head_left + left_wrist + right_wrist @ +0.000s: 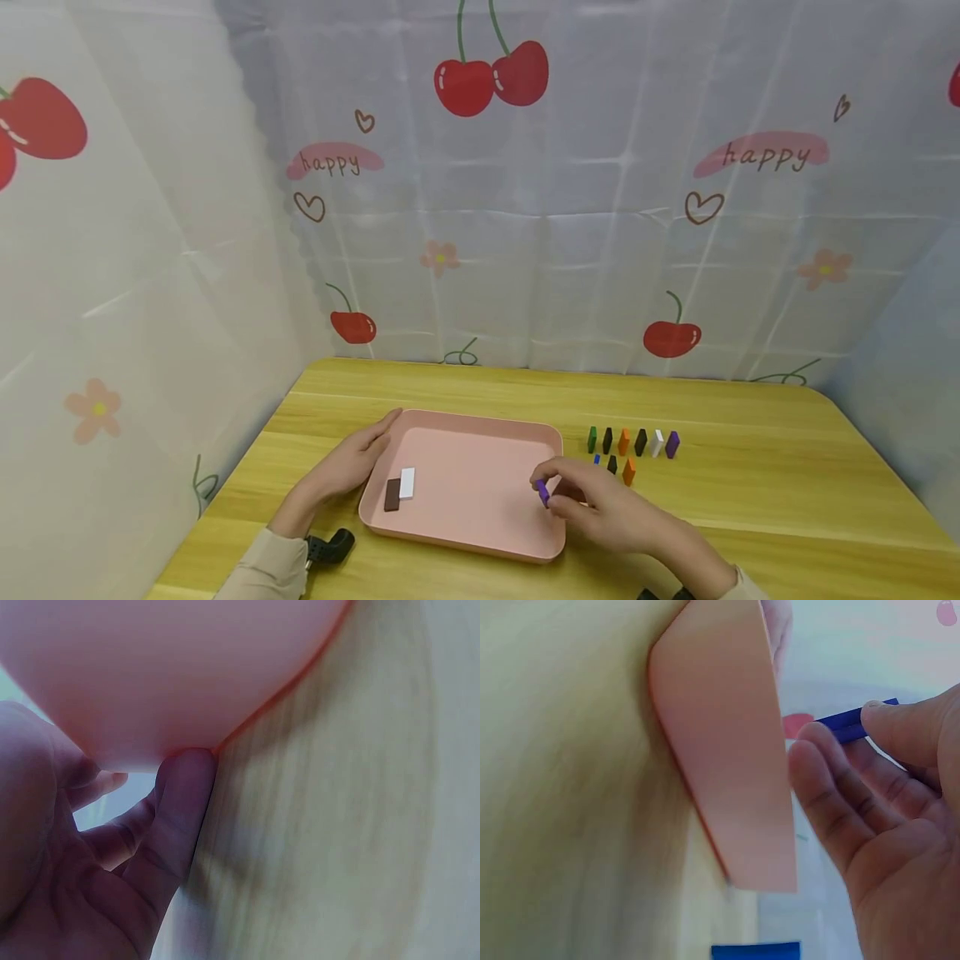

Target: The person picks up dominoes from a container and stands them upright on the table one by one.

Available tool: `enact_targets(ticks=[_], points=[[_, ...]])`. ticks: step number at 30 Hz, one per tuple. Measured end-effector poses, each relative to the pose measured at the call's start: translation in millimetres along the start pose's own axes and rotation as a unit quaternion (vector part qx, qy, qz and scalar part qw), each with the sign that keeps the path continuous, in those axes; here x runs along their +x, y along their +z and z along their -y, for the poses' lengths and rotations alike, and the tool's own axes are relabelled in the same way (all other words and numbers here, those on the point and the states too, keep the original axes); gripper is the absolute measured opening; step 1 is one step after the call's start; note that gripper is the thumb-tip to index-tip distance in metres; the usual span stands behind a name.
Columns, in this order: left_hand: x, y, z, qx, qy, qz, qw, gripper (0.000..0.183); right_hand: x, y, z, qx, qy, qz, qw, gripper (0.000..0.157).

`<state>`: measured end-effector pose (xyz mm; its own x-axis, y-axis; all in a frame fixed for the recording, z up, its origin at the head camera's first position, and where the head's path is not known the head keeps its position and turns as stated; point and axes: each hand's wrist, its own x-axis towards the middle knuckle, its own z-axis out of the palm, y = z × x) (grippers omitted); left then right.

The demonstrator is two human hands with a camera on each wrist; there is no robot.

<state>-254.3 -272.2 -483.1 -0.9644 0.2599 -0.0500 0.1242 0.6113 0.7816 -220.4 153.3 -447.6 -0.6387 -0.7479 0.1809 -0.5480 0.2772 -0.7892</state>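
A shallow pink tray [480, 487] sits on the table. Along its left side rests my left hand [352, 458], fingers fairly straight. In the left wrist view, the fingers of that hand [120, 847] touch the outside of the tray wall [172, 682]. Over the tray's right end, my right hand [600, 504] pinches a small purple domino [542, 492] between thumb and fingertips. The right wrist view shows this domino [847, 724] above the tray's rim. Inside the tray at the left lie a brown domino [392, 494] and a white domino [407, 483], side by side.
Right of the tray, several dominoes stand upright in two rows, among them a green one [592, 439], an orange one [629, 472] and a purple one [672, 444]. A blue domino [756, 951] shows low in the right wrist view. Cherry-printed curtains [525, 250] enclose the table.
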Motion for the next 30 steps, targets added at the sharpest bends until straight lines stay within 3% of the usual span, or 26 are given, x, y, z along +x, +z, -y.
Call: enact_targets(ticks=[8,30], points=[[-0.7,-0.1,-0.9,-0.007,-0.006,0.003,1.0000,0.052,-19,-3.3,-7,0.017,0.009,-0.042,0.999,0.019],[0.0,0.7,1.0,0.002,0.010,0.006,0.9999,0.052,-91,-23.0,-38,0.015,0.100,-0.081,0.992,0.027]])
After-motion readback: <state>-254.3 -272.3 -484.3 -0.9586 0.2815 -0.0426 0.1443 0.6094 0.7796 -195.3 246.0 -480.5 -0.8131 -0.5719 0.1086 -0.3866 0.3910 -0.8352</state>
